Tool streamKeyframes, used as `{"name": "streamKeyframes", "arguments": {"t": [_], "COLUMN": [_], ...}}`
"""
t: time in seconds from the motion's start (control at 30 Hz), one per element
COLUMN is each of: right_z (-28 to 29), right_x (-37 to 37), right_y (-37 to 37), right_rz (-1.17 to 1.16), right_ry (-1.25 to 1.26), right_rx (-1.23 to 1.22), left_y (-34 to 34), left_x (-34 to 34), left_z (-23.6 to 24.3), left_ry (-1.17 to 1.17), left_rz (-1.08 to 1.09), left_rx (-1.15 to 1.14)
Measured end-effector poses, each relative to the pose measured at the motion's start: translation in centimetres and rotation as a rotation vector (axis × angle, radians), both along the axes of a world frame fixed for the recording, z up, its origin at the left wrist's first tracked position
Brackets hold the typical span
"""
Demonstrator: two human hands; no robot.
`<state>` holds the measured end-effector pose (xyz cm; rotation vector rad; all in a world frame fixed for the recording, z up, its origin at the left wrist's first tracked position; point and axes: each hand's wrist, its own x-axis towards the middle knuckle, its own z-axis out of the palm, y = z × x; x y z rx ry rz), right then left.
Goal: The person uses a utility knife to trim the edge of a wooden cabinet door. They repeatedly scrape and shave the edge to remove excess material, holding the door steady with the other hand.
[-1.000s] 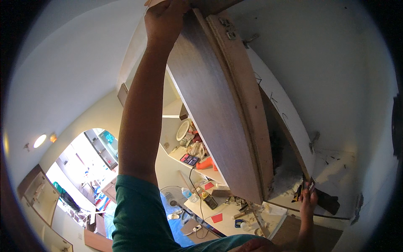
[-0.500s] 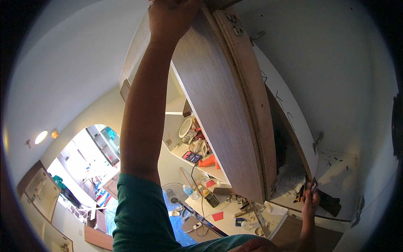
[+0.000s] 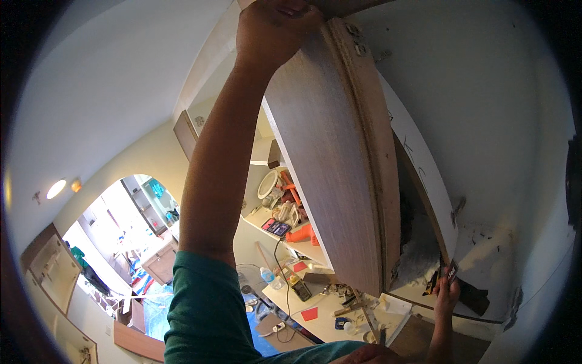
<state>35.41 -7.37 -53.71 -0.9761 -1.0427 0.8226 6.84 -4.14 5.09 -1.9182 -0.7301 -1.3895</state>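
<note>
My left hand (image 3: 273,30) is closed on the upper edge of a long wooden panel (image 3: 315,158), whose thick, rough side edge carries metal hinges (image 3: 359,45) near the top; its fingertips are partly hidden. At lower right, my right hand (image 3: 447,291) is wrapped round a black and yellow hand tool (image 3: 450,272), held at the bottom of a thin board (image 3: 424,194) beside a white panel with pencil-like marks. A dark block (image 3: 476,297) lies just right of that hand.
Below are shelves (image 3: 257,218) with tools and containers, a cluttered worktop (image 3: 336,312) with cords and a bottle, and blue floor sheeting (image 3: 157,309). A person in green (image 3: 79,261) stands far left near an arched opening. Open wall cabinets (image 3: 48,267) line the left; a wall (image 3: 539,182) bounds the right.
My left hand and the top of the panel have shifted right in the view, with the hand a little lower. My right hand stays at nearly the same spot.
</note>
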Motion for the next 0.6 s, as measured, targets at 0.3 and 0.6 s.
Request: {"name": "streamKeyframes", "arguments": {"t": [0.3, 0.6], "right_z": [-1.1, 1.8], "right_x": [0.0, -1.2], "right_y": [0.3, 0.0], "right_rz": [-0.001, -0.01], "right_ry": [-0.022, 0.06], "right_rx": [0.025, 0.114], "left_y": [-0.6, 1.4], "left_x": [0.8, 0.8], "left_z": [0.0, -1.0], "left_ry": [-0.088, -0.221], "left_rz": [0.151, -0.049], "left_rx": [0.067, 0.279]}}
